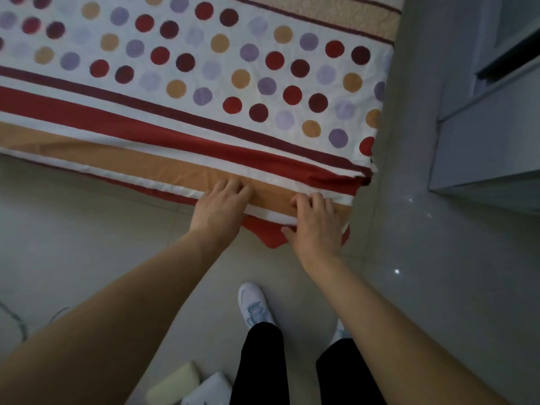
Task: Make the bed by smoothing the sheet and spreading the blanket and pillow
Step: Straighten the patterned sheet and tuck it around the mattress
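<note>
The sheet point(187, 83) is white with red, purple and tan dots and red and tan stripes. It covers the bed and hangs over the near side. My left hand point(219, 210) presses on the hanging tan stripe with its fingers bent into the cloth. My right hand point(314, 225) is close to the bed's right corner, fingers curled on the sheet's edge and thumb under the fold. A red flap of sheet hangs below between my hands. No blanket is in view.
Grey tiled floor point(87, 244) lies below the bed. A grey cabinet point(491, 141) stands close to the right of the bed's corner. My white shoes point(255, 305) are on the floor. A pale cushion point(175, 384) and white cloth lie at the bottom edge.
</note>
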A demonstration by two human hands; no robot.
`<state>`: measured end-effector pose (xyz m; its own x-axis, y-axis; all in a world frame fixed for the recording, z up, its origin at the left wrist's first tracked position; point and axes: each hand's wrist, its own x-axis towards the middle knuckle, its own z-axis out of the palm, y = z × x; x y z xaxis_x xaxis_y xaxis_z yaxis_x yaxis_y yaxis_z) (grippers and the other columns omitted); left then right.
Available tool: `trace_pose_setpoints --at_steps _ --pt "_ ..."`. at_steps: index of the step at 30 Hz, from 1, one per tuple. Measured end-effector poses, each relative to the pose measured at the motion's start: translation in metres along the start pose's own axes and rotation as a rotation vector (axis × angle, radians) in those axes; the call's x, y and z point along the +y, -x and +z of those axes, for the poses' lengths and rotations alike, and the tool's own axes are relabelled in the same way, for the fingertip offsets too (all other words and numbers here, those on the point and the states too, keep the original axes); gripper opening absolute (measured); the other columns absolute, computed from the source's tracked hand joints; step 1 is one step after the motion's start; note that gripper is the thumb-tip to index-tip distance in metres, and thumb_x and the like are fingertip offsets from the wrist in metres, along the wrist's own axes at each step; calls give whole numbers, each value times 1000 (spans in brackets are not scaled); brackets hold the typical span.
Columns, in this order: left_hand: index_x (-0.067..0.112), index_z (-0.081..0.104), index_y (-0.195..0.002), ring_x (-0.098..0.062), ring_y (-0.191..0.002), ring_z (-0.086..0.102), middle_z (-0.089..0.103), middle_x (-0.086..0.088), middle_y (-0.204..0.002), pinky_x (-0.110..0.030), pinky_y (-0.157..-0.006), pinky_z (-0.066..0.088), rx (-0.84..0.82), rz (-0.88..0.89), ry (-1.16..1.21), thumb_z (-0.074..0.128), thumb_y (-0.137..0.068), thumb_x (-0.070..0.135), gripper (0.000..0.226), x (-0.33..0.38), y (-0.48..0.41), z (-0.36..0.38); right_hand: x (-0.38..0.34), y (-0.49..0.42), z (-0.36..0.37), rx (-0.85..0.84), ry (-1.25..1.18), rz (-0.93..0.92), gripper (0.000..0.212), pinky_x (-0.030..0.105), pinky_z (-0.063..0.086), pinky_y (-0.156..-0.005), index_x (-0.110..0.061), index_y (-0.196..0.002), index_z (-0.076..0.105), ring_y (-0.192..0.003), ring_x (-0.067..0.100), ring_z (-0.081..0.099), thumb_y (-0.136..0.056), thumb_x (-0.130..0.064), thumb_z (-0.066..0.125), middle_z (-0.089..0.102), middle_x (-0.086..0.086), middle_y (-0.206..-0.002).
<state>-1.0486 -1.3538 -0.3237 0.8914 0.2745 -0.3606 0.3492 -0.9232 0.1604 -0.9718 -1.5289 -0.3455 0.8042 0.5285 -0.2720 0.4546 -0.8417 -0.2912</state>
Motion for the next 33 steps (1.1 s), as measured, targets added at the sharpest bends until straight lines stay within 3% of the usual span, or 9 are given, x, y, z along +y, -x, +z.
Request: trace_pose_setpoints --at_steps 4,7,10,23,27,33 --pt "21 49 -129 -29 -121 50 53 -4 -128 -43 -94 50 12 29 -46 70 -87 17 47 -1 -8 6 7 0 11 64 -4 -38 36 35 46 -83 -22 -101 60 -99 21 50 -75 -27 84 56 -2 -105" --pt "20 57 -120 -26 -111 53 57 -2 -118 -40 -87 50 17 61 -51 68 -89 17 33 -2 -12 5 11 0 15 72 -34 -71 27 38 47 -76 -20 -82 61 -92 21 52 -73 -25 86 61 -4 -89" --pt "20 63 -109 -24 -105 54 58 -1 -108 -36 -79 44 -7 98 -93 66 -90 17 19 -3 -11 3 12 2 17 87 -84 -65 25 39 46 -69 -19 -76 62 -84 20 52 -73 -24 87 61 -5 -81" --pt "22 66 -93 -20 -87 55 57 4 -86 -30 -67 32 1 25 -48 66 -92 12 10 -1 13 11 10 16 5 72 -131 -68 27 30 42 -64 -22 -75 57 -80 15 53 -79 -25 83 60 -8 -78" --pt "21 64 -94 -20 -85 53 52 5 -84 -30 -66 33 -7 24 -44 65 -92 12 10 2 16 8 13 28 10 14 -159 -50 19 29 39 -61 -22 -82 63 -83 14 57 -84 -30 79 62 -8 -85" --pt "20 64 -96 -19 -85 53 55 4 -86 -30 -68 39 -1 12 -44 65 -94 14 6 5 20 7 12 32 15 -54 -192 7 12 35 49 -68 -20 -93 66 -91 15 58 -91 -31 73 64 -4 -96"
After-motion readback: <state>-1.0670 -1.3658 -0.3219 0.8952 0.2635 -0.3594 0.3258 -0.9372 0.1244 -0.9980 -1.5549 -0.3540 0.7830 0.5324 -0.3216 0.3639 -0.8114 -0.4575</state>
